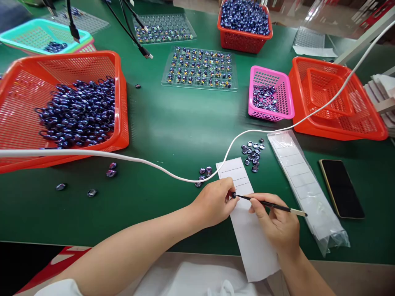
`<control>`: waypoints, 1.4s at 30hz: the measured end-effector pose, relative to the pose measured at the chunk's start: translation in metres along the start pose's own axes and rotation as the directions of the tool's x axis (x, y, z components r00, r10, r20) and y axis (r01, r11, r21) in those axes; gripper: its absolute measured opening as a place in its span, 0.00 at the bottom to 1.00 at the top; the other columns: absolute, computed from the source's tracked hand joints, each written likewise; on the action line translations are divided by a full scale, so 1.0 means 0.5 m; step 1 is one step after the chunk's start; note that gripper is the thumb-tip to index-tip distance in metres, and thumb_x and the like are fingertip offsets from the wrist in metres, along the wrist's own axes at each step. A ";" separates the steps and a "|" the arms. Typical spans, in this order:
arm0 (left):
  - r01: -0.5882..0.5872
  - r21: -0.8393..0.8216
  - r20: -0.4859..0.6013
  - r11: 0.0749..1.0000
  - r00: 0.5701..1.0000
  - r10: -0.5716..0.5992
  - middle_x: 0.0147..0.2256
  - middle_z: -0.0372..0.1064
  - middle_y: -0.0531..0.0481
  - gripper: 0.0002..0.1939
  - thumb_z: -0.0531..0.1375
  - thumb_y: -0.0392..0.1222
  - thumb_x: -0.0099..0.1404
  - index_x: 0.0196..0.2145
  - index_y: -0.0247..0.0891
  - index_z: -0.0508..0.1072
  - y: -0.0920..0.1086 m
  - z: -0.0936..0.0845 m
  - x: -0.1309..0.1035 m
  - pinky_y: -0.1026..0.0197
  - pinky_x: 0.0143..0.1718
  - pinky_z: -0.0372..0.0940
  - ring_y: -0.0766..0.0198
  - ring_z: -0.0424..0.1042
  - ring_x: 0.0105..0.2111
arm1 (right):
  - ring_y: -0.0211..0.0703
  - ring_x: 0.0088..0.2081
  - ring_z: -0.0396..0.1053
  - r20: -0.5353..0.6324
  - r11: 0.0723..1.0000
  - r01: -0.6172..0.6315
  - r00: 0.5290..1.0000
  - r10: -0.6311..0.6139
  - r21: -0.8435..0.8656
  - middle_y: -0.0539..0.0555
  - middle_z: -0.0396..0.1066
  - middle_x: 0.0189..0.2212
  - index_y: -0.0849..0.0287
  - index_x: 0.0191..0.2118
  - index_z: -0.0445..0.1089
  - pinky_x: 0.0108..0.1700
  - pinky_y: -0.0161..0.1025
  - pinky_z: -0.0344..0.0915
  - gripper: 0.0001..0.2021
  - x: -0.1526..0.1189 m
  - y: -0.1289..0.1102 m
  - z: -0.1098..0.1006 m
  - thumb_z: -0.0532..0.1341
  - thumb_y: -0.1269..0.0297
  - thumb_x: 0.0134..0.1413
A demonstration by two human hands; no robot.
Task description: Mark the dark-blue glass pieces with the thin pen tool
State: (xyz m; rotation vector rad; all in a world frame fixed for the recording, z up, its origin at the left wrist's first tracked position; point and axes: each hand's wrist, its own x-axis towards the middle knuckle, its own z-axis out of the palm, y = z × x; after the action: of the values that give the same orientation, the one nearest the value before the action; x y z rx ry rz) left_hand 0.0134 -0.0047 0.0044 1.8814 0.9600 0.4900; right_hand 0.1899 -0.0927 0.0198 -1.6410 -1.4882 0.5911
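Note:
My left hand pinches a small dark shiny piece between thumb and fingertips. A slim black tool with a pale end, like a fine paintbrush, is gripped in my right hand. Its thin tip meets the dark piece, or nearly so; I cannot tell which. Beneath both hands lies a long white paper strip with ruled lines at its far end. Just beyond my left hand is a small group of dark oval pieces, and several more silvery-dark pieces lie right of the strip.
A white cable crosses in front of the hands. A large red basket of dark looped pieces stands left. Farther back are a clear tray, a pink basket and red baskets. A bagged label pack and phone lie right.

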 end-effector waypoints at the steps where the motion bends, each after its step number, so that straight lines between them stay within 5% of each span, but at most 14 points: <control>1: 0.000 0.000 -0.003 1.000 1.000 0.000 0.25 0.63 0.57 0.11 0.61 0.33 0.59 0.30 0.40 0.60 0.000 0.000 0.000 0.64 0.26 0.55 0.66 0.63 0.24 | 0.39 0.27 0.74 -0.004 1.000 -0.003 1.000 0.003 -0.011 0.51 0.77 0.32 0.54 0.42 0.76 0.30 0.35 0.71 0.05 0.001 -0.001 0.000 0.63 0.67 0.63; 23: 0.062 -0.047 0.020 0.997 0.998 -0.061 0.26 0.65 0.57 0.12 0.66 0.35 0.58 0.32 0.39 0.64 0.008 -0.001 0.001 0.65 0.27 0.57 0.67 0.64 0.25 | 0.39 0.27 0.76 -0.108 0.993 -0.119 0.987 0.116 -0.025 0.48 0.76 0.26 0.53 0.41 0.76 0.33 0.29 0.72 0.09 -0.008 0.013 -0.009 0.63 0.56 0.62; 28: -0.025 0.177 -0.063 0.984 0.997 0.037 0.35 0.71 0.50 0.08 0.65 0.39 0.63 0.38 0.38 0.70 0.031 -0.098 -0.030 0.62 0.35 0.64 0.63 0.69 0.33 | 0.41 0.28 0.78 -0.120 0.979 -0.202 0.972 0.200 -0.006 0.49 0.77 0.25 0.54 0.40 0.76 0.33 0.27 0.73 0.14 -0.010 0.038 -0.018 0.63 0.49 0.59; 31: 0.060 0.364 -0.199 0.929 0.980 0.014 0.37 0.72 0.47 0.05 0.63 0.37 0.65 0.39 0.37 0.72 0.014 -0.176 -0.071 0.58 0.42 0.67 0.59 0.70 0.38 | 0.42 0.28 0.78 -0.104 0.982 -0.188 0.977 0.185 -0.017 0.49 0.77 0.24 0.55 0.40 0.76 0.32 0.27 0.73 0.16 -0.009 0.043 -0.019 0.63 0.47 0.58; 34: 0.211 0.623 -0.244 0.753 0.967 -0.069 0.39 0.71 0.41 0.04 0.60 0.31 0.65 0.38 0.33 0.73 -0.027 -0.235 -0.114 0.50 0.47 0.67 0.52 0.68 0.43 | 0.41 0.27 0.78 -0.088 0.986 -0.162 0.983 0.158 -0.041 0.49 0.77 0.24 0.54 0.40 0.76 0.28 0.26 0.72 0.17 -0.009 0.041 -0.019 0.62 0.46 0.58; 37: 0.242 0.772 -0.206 0.588 0.970 -0.129 0.43 0.70 0.38 0.11 0.62 0.29 0.61 0.42 0.31 0.74 -0.053 -0.275 -0.136 0.46 0.48 0.68 0.47 0.67 0.46 | 0.40 0.25 0.77 -0.090 0.984 -0.152 0.985 0.144 -0.092 0.47 0.76 0.23 0.51 0.39 0.76 0.25 0.26 0.71 0.17 -0.010 0.041 -0.024 0.62 0.44 0.58; 39: 0.211 0.810 -0.187 0.547 0.977 -0.101 0.46 0.69 0.37 0.14 0.62 0.30 0.62 0.47 0.31 0.74 -0.052 -0.302 -0.118 0.48 0.52 0.67 0.48 0.67 0.49 | 0.40 0.25 0.78 -0.085 0.981 -0.143 0.988 0.132 -0.130 0.47 0.77 0.23 0.50 0.38 0.76 0.24 0.25 0.70 0.17 -0.011 0.044 -0.028 0.61 0.42 0.57; 42: 0.254 0.849 -0.234 0.464 0.967 -0.101 0.53 0.66 0.37 0.14 0.56 0.33 0.69 0.51 0.32 0.72 -0.046 -0.358 -0.023 0.51 0.59 0.62 0.52 0.64 0.55 | 0.41 0.25 0.78 -0.056 0.987 -0.110 0.993 0.104 -0.115 0.47 0.77 0.23 0.49 0.36 0.77 0.22 0.25 0.70 0.18 -0.013 0.046 -0.027 0.62 0.41 0.54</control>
State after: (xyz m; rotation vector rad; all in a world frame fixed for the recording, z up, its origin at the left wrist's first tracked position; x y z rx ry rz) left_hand -0.1236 0.0926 0.0715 2.6221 1.7269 -0.0600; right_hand 0.2124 -0.1016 0.0073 -1.8234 -1.4290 0.5249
